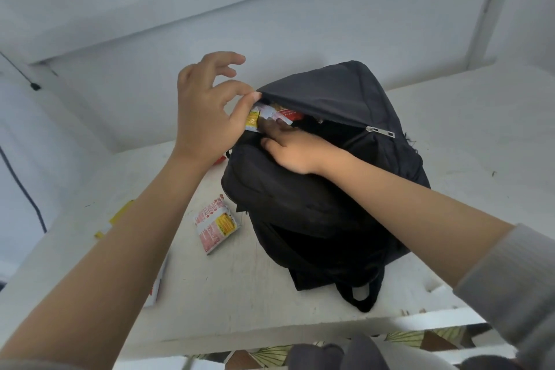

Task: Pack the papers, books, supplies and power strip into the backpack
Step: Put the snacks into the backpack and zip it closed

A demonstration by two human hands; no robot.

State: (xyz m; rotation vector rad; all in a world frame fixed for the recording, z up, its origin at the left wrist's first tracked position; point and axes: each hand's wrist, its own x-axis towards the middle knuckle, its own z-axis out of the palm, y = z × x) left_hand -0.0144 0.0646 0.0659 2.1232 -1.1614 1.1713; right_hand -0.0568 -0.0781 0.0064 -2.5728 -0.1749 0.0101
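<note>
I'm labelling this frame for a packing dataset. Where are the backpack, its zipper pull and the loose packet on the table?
backpack [300,198], head view, on its black front panel.
zipper pull [380,131], head view, on the metal tab.
loose packet [216,227], head view, on its printed face.

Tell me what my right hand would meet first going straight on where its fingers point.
Probably the yellow-and-white packet just inside the open black backpack; the right hand looks almost on it, though depth is unclear.

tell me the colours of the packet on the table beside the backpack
Red and white with a yellow panel: the packet, head view.
</note>
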